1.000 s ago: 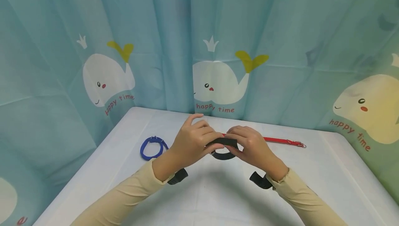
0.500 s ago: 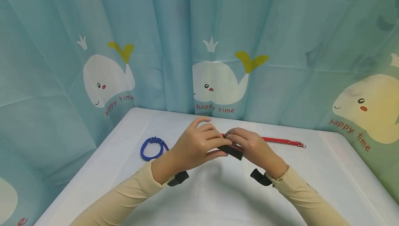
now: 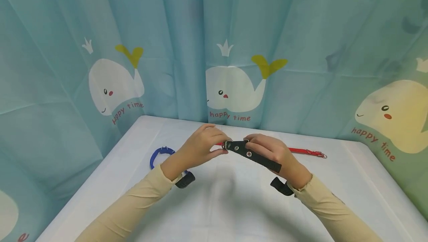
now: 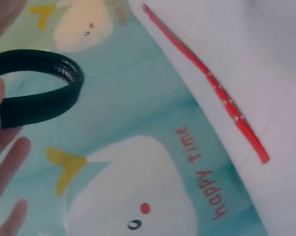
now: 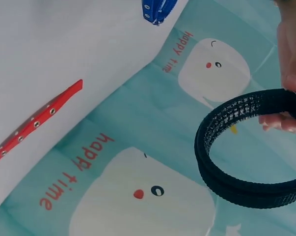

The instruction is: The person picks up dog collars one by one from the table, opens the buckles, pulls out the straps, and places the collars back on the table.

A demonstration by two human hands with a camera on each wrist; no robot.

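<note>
A black dog collar (image 3: 260, 160) with metal eyelets hangs between both hands above the table. My left hand (image 3: 202, 145) pinches it at the metal buckle (image 3: 226, 145). Thumb and fingers of my right hand (image 3: 274, 152) grip the strap farther along, and its free end slants down to the right. The rest of the collar curves round in a loop, visible as a black band (image 4: 49, 105) in the left wrist view and as a ring (image 5: 251, 196) in the right wrist view. The hands partly cover it in the head view.
Behind the hands, a red collar (image 3: 307, 152) lies stretched out on the white table (image 3: 214, 205). A coiled blue collar (image 3: 153, 156) lies at the left, partly behind the left forearm. A whale-print curtain (image 3: 187, 67) hangs around the table's far side.
My left hand has shifted left to the buckle. The strap's free end has swung down to the right, and its eyelets now face the head camera. My right hand keeps its grip nearby.
</note>
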